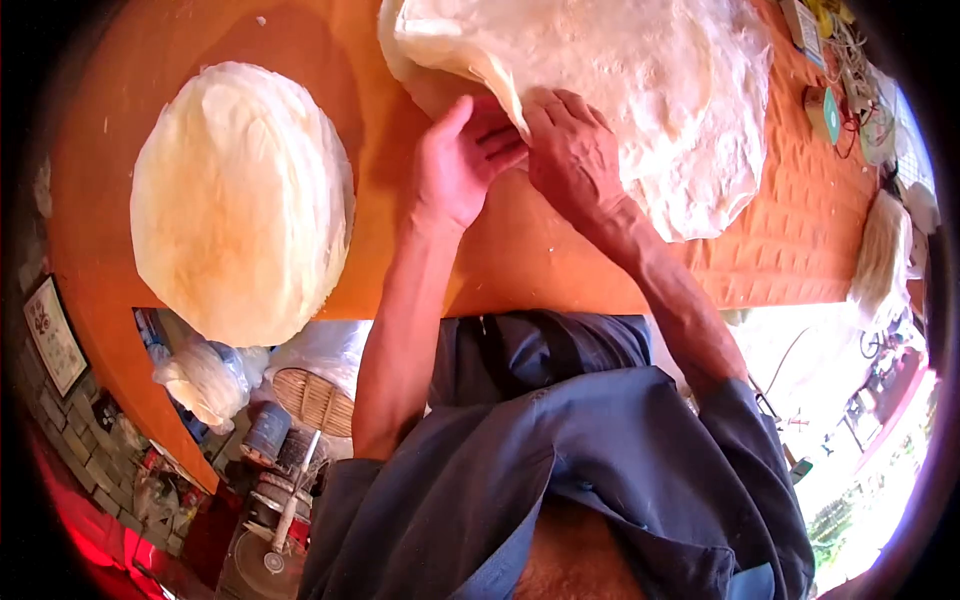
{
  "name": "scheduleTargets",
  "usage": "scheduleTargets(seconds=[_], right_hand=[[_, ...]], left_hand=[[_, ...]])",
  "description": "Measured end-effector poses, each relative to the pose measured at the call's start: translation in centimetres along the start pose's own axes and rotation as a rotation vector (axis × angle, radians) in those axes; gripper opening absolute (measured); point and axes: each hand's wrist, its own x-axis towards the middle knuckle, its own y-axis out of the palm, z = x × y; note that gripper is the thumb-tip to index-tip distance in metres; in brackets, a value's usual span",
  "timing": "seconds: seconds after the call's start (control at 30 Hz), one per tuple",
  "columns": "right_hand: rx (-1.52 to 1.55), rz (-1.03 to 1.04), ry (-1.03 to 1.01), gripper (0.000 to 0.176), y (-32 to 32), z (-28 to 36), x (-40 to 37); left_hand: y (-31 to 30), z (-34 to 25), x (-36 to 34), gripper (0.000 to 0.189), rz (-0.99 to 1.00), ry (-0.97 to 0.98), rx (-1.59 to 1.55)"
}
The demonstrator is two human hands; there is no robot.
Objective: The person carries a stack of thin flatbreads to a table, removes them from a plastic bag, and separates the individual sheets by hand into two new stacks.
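A large pale cream sheet of soft, fluffy-looking layered material [640,80] lies on the orange tabletop [560,270], its near-left edge lifted in a fold. My right hand [575,150] grips that edge, fingers curled over it and pointing away from me. Palm up beside it, my left hand [462,165] has its thumb apart and its fingers stretched toward the lifted edge; the fingertips are partly in shadow. To the left rests a thick, round stack of thin cream layers [240,200], apart from both hands.
Cables and a roll with a green face [822,113] lie at the table's right end. Pale strands [882,255] hang there. Below the left edge are a woven basket [315,398], a plastic-wrapped bundle [208,380] and several containers. A framed picture [56,335] stands at far left.
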Motion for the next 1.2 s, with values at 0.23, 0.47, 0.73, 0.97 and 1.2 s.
scheduleTargets(seconds=[0.23,0.47,0.73,0.97,1.2], right_hand=[[-0.387,-0.408,-0.147,0.011,-19.5,-7.9,9.7],[-1.016,0.225,-0.138,0.01,-17.4,-1.9,6.6],[0.094,0.196,0.084,0.031,-4.9,-3.4,0.5],[0.095,0.104,-0.097,0.016,-3.3,-0.8,2.0],[0.131,0.466,-0.033,0.019,-0.6,-0.1,3.4]], left_hand=[[-0.2,1.3,0.2,0.037,-0.118,0.072,0.067],[-0.8,0.9,-3.0,0.029,-0.465,0.252,0.515],[-0.3,-0.8,-3.3,0.021,-0.476,0.094,0.353],[-2.0,0.5,-1.3,0.018,-0.348,-0.024,0.326],[-2.1,0.4,-1.3,0.028,0.02,-0.018,-0.033]])
